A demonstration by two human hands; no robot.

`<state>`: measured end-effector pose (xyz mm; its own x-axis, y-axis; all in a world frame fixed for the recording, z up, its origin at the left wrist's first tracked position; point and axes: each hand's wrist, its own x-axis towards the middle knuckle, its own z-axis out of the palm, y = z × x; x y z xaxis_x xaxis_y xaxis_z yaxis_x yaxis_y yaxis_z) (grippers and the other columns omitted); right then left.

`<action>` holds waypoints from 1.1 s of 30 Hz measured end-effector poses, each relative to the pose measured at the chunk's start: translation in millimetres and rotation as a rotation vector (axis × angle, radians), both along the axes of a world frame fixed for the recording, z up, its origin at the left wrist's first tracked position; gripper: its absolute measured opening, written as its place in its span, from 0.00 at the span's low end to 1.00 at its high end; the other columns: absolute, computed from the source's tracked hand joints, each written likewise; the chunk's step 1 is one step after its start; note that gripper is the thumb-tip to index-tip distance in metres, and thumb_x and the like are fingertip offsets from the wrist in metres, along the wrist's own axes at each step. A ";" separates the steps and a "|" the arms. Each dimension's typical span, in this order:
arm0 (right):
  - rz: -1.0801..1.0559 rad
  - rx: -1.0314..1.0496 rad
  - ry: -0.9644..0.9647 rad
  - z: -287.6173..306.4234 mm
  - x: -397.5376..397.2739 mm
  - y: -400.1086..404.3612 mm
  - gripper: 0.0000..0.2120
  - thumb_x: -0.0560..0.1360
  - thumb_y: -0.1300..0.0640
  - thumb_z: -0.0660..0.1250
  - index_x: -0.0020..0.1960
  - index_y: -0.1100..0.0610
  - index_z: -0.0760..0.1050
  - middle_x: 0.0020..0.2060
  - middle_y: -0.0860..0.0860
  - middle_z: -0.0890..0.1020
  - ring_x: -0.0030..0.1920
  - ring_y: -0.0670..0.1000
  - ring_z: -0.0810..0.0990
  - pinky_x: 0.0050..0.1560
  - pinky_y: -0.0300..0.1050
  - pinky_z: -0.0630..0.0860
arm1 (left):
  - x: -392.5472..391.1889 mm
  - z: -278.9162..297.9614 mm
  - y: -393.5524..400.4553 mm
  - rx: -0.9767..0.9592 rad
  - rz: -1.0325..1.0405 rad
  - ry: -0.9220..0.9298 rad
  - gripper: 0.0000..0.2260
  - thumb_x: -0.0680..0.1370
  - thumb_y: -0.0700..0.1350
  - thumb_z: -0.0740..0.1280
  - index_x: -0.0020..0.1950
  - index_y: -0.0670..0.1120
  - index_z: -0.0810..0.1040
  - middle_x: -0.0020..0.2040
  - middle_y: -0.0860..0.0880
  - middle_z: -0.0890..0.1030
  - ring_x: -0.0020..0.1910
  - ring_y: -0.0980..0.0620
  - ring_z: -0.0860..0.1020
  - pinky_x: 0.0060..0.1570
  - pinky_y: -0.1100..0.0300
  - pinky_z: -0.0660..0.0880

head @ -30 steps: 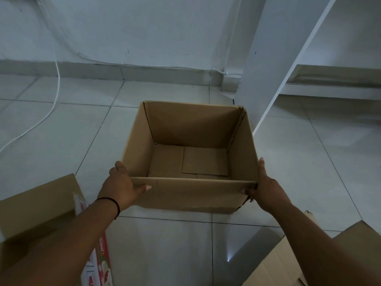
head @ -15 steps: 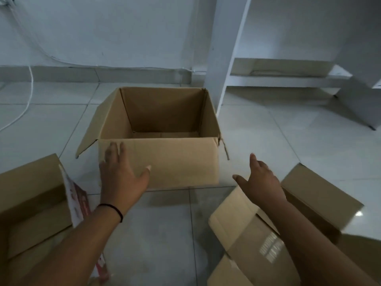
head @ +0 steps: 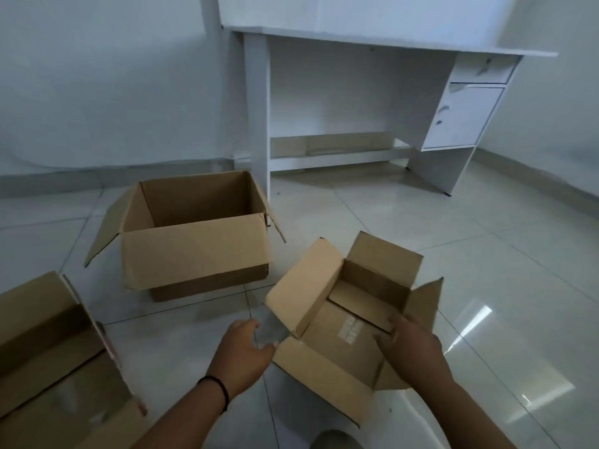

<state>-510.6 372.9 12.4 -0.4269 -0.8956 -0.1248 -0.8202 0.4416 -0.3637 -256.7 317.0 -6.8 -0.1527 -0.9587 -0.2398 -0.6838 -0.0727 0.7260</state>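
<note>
Floor [head: 486, 270]: pale glossy tiles.

A partly seen carton [head: 48, 335] is noted at the floor's near left corner, cut off by the frame, with a printed sheet along its right side.

A large open carton [head: 194, 251] is set upright further back, toward the floor's far edge by the wall. Its four flaps are folded outward, and the front flap hangs down over the front wall.

The left hand [head: 241, 358], with a dark wristband [head: 220, 388], is held low over the tiles. Its fingers are relaxed and slightly spread, nothing is held, and its thumb tip lies just beside the near-left flap of the small carton.

The small open carton [head: 324, 361] is located on the floor near the near edge, right of centre and turned cornerwise. Its flaps are spread and clear tape [head: 348, 328] is seen on its bottom.

The right hand [head: 413, 350] is laid over the carton's near-right corner. Whether a wall is pinched cannot be told.

A white desk [head: 389, 47] is recorded at the far right wall.
</note>
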 end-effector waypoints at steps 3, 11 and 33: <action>-0.072 0.010 -0.005 -9.4 -17.2 20.2 0.22 0.75 0.46 0.62 0.65 0.56 0.71 0.61 0.53 0.76 0.57 0.53 0.77 0.58 0.49 0.74 | -14.4 -8.4 9.2 0.124 -0.023 0.021 0.08 0.74 0.48 0.69 0.45 0.55 0.69 0.45 0.56 0.70 0.52 0.52 0.72 0.39 0.72 0.67; -0.204 0.011 -0.074 -34.6 -50.3 29.9 0.24 0.74 0.49 0.65 0.68 0.57 0.71 0.68 0.57 0.71 0.65 0.56 0.73 0.64 0.50 0.71 | -46.4 -42.7 13.4 0.390 0.162 0.173 0.17 0.68 0.48 0.73 0.51 0.44 0.72 0.50 0.47 0.79 0.44 0.53 0.76 0.36 0.63 0.70; -0.485 0.069 -0.606 -89.3 -78.0 1.6 0.19 0.76 0.64 0.57 0.67 0.59 0.64 0.44 0.61 0.80 0.31 0.56 0.80 0.23 0.41 0.74 | -88.1 -103.7 -19.6 0.617 0.433 0.458 0.08 0.75 0.32 0.60 0.48 0.43 0.74 0.45 0.42 0.79 0.41 0.46 0.77 0.41 0.57 0.75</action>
